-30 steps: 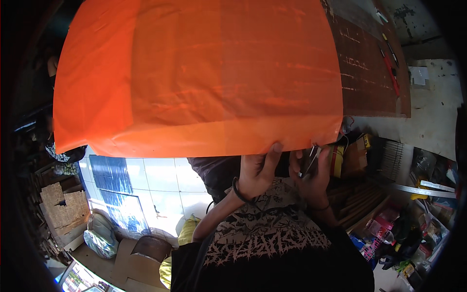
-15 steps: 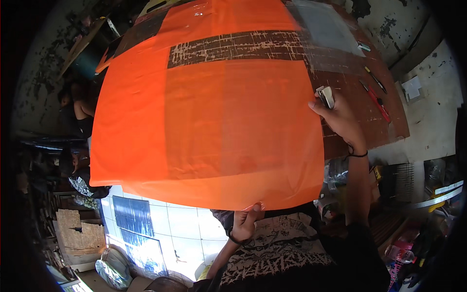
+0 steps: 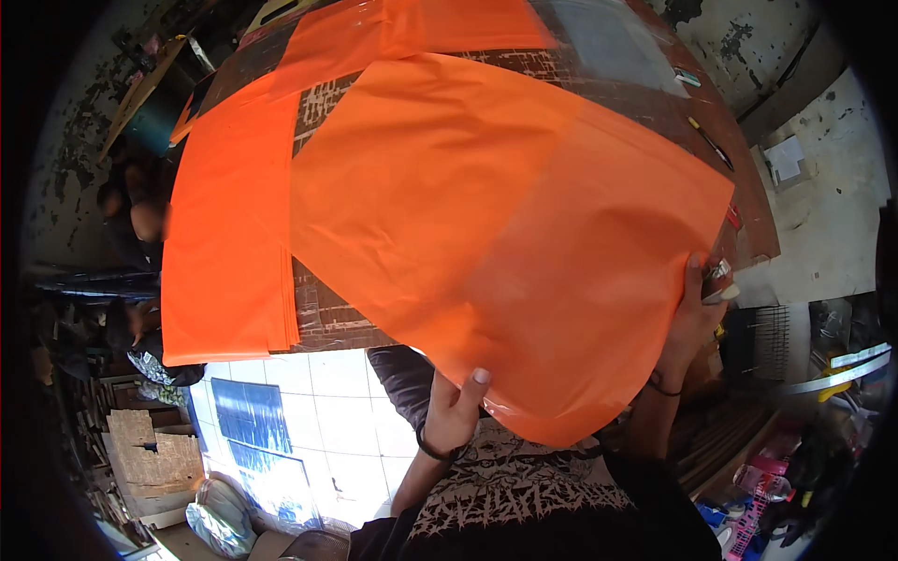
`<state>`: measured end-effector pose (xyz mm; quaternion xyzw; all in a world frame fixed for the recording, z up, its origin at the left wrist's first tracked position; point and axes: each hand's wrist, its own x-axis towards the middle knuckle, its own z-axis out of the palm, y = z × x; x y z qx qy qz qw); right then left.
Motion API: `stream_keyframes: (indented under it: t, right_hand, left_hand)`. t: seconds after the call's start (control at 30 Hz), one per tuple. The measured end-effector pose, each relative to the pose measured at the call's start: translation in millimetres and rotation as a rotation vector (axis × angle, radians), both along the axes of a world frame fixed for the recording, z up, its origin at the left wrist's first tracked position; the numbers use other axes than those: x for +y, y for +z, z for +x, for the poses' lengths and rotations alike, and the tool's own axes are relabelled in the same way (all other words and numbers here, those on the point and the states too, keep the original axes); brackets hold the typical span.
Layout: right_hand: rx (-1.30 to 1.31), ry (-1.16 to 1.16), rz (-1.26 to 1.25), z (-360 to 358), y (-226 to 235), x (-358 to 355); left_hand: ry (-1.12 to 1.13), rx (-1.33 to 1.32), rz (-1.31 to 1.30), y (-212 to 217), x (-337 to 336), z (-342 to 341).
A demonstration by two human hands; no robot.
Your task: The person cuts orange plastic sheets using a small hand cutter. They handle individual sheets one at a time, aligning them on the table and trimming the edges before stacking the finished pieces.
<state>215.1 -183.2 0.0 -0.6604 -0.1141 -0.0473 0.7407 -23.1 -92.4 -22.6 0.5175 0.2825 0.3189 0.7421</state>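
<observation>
An orange plastic sheet lies aslant over the brown, scratched table, its near edge bowed downward. My left hand is closed on that near edge, thumb on top. At the sheet's right edge my right hand is closed, its thumb against the plastic. Also in this hand is a small white-and-metal tool, apparently a stapler, partly hidden. To the left lies a stack of folded orange sheets. Another orange piece covers the table's far part.
A clear plastic sheet lies at the far right. A yellow-and-black pen, a partly covered red tool and a small white-green item rest along the right side. People sit at the far left.
The top orange sheet has turned and slid right, off the left stack, uncovering brown table between. My right hand has come down and nearer to its right edge; the left stays on the near edge.
</observation>
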Motion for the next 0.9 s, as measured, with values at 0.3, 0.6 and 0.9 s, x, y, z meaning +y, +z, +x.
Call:
stream_keyframes:
  t: [0.3,0.6,0.9]
  right_hand:
    - [0.096,-0.085,-0.007,-82.9,-61.2,-58.7]
    - [0.377,0.313,-0.008,-97.3,-40.8,-19.8]
    - [0.398,0.585,-0.040,-110.0,-54.4,-40.4]
  left_hand:
    - [0.216,0.162,-0.017,-6.1,24.5,-21.0]
    - [0.330,-0.550,-0.286,-19.7,40.9,-62.6]
    - [-0.211,-0.567,-0.274,-91.7,-44.0,-23.6]
